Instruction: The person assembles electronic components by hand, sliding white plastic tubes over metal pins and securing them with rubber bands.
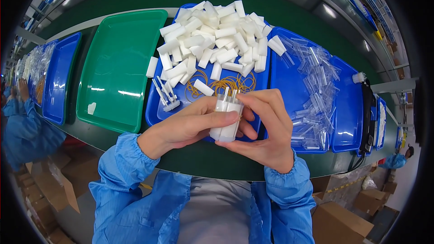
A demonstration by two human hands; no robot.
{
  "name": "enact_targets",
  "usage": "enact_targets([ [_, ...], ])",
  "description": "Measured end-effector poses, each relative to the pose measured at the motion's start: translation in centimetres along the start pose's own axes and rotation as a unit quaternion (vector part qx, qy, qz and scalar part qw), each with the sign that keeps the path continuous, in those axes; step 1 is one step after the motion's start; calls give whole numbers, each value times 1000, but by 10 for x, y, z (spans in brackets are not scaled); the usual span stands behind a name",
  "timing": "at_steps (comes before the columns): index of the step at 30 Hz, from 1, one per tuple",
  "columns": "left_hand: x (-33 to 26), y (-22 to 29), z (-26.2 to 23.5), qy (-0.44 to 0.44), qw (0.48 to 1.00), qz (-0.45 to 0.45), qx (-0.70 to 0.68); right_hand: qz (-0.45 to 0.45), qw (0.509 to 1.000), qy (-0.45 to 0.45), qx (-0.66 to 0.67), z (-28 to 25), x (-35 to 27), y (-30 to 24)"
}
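Between both hands, in front of my chest, is a small cylindrical assembly (227, 124): a white body with a pale round base and clear or whitish rods sticking up at its top. My left hand (190, 124) closes round its left side, thumb across the front. My right hand (269, 124) grips it from the right, fingers at the top edge and thumb under the base. Just beyond my left hand stands a white round base with several upright rods (168, 97). Tan rubber bands (230, 82) lie behind the held assembly, beside a loose white foam block (204, 87).
White foam blocks (221, 34) heap up in the middle blue tray (153, 110). Clear plastic tubes (318, 92) fill part of the right blue tray (284, 79). A green tray (118, 70) is on the left. Another person in blue sleeves (31, 119) works at far left.
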State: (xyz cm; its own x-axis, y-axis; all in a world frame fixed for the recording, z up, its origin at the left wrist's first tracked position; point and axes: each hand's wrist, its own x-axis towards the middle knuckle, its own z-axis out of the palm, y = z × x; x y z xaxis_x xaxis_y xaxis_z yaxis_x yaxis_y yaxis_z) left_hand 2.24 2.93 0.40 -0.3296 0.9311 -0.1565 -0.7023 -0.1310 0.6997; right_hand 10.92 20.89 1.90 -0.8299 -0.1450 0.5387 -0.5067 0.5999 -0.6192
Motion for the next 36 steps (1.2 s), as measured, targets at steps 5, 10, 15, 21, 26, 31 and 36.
enact_targets([
  [5, 1, 4, 5, 107, 984, 10, 143, 43, 997, 15, -64, 4, 2, -8],
  [10, 2, 2, 6, 132, 966, 10, 221, -4, 992, -16, -127, 9, 0, 1],
  [15, 4, -5, -2, 117, 966, 10, 229, 1, 992, -14, -126, 9, 0, 1],
  [21, 0, 2, 0, 78, 988, 14, 130, 10, 997, 14, -71, -4, 2, -1],
  [26, -2, 2, 3, 42, 999, 28, 13, 33, 999, 38, 0, -6, 3, -1],
  [31, 0, 4, 2, 129, 980, 60, 139, 38, 996, 51, -55, -1, 4, -6],
  [36, 2, 1, 1, 151, 975, 73, 148, 6, 991, 18, -135, 5, 0, 2],
])
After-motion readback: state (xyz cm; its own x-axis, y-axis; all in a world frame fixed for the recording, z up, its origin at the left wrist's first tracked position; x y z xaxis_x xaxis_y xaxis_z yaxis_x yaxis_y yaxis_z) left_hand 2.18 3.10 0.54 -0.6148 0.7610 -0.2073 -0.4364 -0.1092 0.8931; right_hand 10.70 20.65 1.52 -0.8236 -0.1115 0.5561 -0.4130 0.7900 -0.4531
